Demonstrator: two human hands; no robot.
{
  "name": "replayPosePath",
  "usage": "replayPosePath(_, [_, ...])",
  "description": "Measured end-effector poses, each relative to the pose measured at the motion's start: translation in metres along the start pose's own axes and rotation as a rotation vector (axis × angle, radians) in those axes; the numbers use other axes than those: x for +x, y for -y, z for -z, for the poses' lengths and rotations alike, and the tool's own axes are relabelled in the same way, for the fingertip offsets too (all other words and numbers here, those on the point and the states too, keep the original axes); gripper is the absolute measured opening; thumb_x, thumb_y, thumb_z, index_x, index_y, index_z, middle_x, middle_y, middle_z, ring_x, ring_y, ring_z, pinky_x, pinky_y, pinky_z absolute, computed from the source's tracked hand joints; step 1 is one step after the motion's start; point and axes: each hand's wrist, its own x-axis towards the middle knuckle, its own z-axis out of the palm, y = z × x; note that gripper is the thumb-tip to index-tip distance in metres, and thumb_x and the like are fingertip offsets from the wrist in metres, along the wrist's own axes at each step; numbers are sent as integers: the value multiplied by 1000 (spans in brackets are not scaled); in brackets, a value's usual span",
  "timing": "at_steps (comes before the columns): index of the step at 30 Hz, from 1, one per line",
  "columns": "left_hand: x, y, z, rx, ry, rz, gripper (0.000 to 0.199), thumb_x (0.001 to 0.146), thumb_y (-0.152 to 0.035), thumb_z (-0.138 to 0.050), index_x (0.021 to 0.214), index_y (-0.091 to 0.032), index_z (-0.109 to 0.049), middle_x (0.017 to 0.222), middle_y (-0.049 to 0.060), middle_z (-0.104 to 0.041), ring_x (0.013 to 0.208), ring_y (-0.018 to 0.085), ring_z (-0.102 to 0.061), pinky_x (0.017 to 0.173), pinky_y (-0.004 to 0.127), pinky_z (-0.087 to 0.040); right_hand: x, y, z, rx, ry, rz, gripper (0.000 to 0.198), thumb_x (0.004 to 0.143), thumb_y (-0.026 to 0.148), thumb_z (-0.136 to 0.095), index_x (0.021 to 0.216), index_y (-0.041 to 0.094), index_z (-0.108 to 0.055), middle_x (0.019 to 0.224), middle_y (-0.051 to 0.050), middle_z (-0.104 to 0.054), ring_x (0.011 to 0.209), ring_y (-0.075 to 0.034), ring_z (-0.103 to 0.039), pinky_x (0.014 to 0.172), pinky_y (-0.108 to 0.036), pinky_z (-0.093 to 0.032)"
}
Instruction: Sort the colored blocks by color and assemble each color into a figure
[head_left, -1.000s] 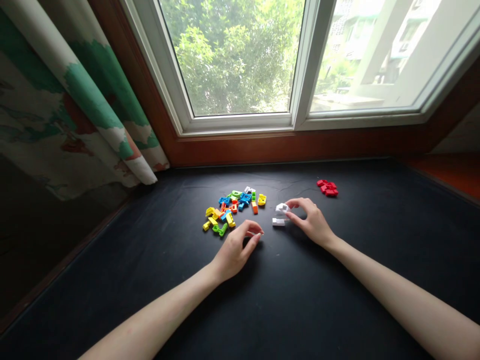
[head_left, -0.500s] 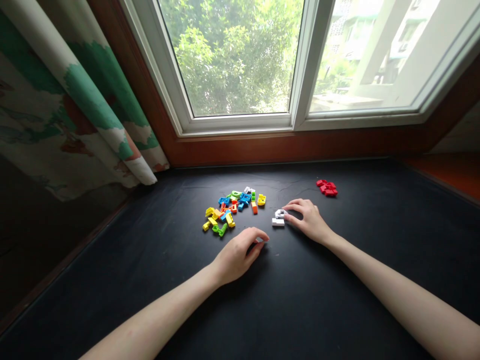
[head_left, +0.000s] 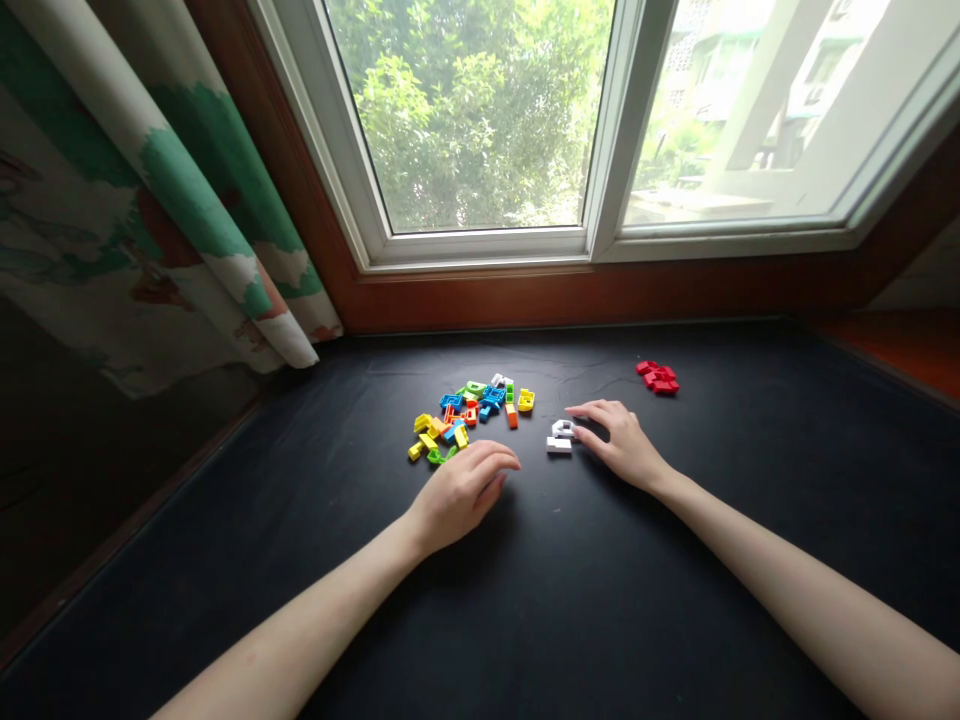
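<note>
My left hand (head_left: 466,490) is beside the front of a mixed pile of toy building blocks (head_left: 453,415), its fingers curled toward the thumb. A white block is in its grip, almost wholly hidden by the fingers. My right hand (head_left: 621,445) rests on the black surface with index finger and thumb apart. Its thumb tip is at the edge of a white block with an opening (head_left: 562,428); whether it presses on it I cannot tell. Just in front of that lies a flat white block (head_left: 559,446).
Several red blocks (head_left: 658,378) lie grouped beyond my right hand. A yellow block (head_left: 526,400) sits at the pile's right edge. The black tabletop (head_left: 555,600) runs back to a window frame (head_left: 480,265). A patterned curtain (head_left: 225,240) hangs at the left.
My left hand has drawn left toward the pile and now covers part of the green block; the white block between its fingers is now nearly hidden. My right hand has barely moved.
</note>
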Motion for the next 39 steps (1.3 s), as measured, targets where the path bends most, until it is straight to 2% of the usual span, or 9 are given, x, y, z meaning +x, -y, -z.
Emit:
replayPosePath(2, [-1, 11, 7, 99, -97, 15, 19, 94, -12, -47, 106, -19, -59, 107, 8, -67, 104, 19, -62, 94, 35, -50, 0, 0, 0, 3, -4, -4, 29, 92, 37, -52, 114, 25, -66, 116, -9, -67, 113, -29, -54, 96, -47, -39])
replayPosePath(5, [-4, 26, 18, 240, -205, 131, 21, 94, -14, -47, 109, -20, -60, 113, 8, -67, 113, 22, -60, 101, 40, -46, 0, 0, 1, 13, -1, -12, 28, 91, 37, -52, 112, 24, -66, 115, -9, -67, 112, -29, -55, 95, -47, -39])
replayPosePath(10, [-6, 45, 23, 385, -24, 296, 41, 93, -29, -50, 133, -18, -52, 141, 13, -53, 132, 28, -48, 109, 46, -38, 0, 1, 1, 23, 2, -13, 27, 92, 36, -51, 111, 24, -65, 115, -9, -67, 111, -28, -55, 95, -46, -39])
replayPosePath(15, [-5, 52, 16, 433, 133, 340, 51, 94, -37, -50, 142, -22, -44, 150, 11, -44, 140, 29, -38, 114, 50, -31, 0, 1, 0, 15, -18, -2, 26, 92, 36, -50, 110, 25, -65, 114, -8, -68, 110, -28, -55, 94, -46, -39])
replayPosePath(21, [5, 53, 22, 492, 99, 301, 45, 90, -31, -54, 133, -18, -53, 140, 13, -54, 134, 30, -46, 113, 49, -32, 0, 0, 0, 18, -12, 12, 24, 92, 36, -51, 107, 25, -66, 111, -8, -68, 108, -28, -56, 93, -45, -40])
replayPosePath(25, [31, 59, 21, 492, 114, 271, 44, 91, -32, -52, 132, -17, -54, 141, 14, -53, 134, 30, -45, 113, 48, -31, 1, 0, 0, 30, -12, 15, 23, 92, 35, -51, 106, 24, -66, 111, -8, -68, 108, -27, -56, 93, -44, -40])
replayPosePath(28, [60, 70, 13, 436, 173, 345, 40, 93, -27, -49, 130, -14, -55, 139, 14, -56, 131, 29, -50, 111, 46, -36, 2, -1, 0, 50, -12, 11, 22, 92, 34, -52, 106, 25, -66, 111, -8, -68, 109, -27, -56, 93, -44, -40])
replayPosePath(32, [91, 89, 2, 371, 170, 444, 40, 94, -20, -44, 133, -15, -54, 137, 15, -57, 127, 28, -54, 106, 42, -42, 2, -1, 1, 69, -9, 3, 21, 92, 34, -52, 105, 25, -66, 110, -7, -68, 108, -27, -56, 94, -45, -39])
replayPosePath(39, [103, 104, -10, 331, 193, 450, 30, 88, -12, -48, 109, -22, -68, 115, 9, -71, 107, 27, -66, 92, 37, -52, 2, 0, 2, 77, -11, 8, 21, 92, 34, -51, 103, 25, -66, 109, -8, -68, 107, -27, -56, 94, -46, -40])
